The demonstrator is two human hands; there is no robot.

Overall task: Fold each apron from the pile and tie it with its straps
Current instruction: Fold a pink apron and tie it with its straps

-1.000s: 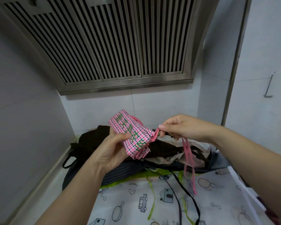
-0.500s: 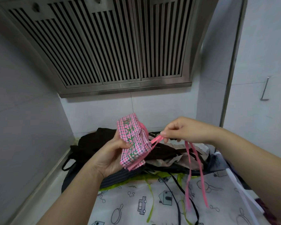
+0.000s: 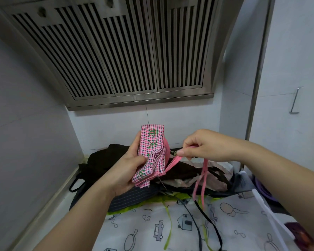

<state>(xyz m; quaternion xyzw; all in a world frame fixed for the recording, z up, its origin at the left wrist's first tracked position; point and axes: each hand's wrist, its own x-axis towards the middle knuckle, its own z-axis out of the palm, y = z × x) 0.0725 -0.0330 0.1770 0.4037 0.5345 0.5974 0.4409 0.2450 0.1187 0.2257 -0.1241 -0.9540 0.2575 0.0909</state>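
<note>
Pink-and-white checked fabric apron (image 3: 151, 154), folded into a thick narrow bundle with green characters printed on it, stood nearly upright at the centre of the frame, raised above the counter. Nearest the camera, along the lower edge, lay a white apron printed with pans, cars and houses (image 3: 152, 230), spread flat, with a thin black strap (image 3: 209, 221) and lime-green ties (image 3: 169, 227) trailing across it. Both bare forearms reached up from the bottom corners. The left hand (image 3: 129, 171) was wrapped around the bundle's lower half, thumb pressed on the front face and fingers curled behind. The right hand (image 3: 205, 147), just right of the bundle, was closed in a pinch on the pink ribbon strap (image 3: 174, 161), which ran taut from the fingertips down to the bundle's lower right edge; the loose ends hung from under that hand toward the printed apron. Behind the hands, a pile of dark brown, striped navy and pale beige aprons (image 3: 187, 176) was heaped against the back wall. Further up, white wall tiles (image 3: 116, 127) met a slatted stainless-steel range hood (image 3: 116, 57) filling the upper part of the frame. At the right edge stood a white cabinet door with a metal handle (image 3: 295, 100)
</note>
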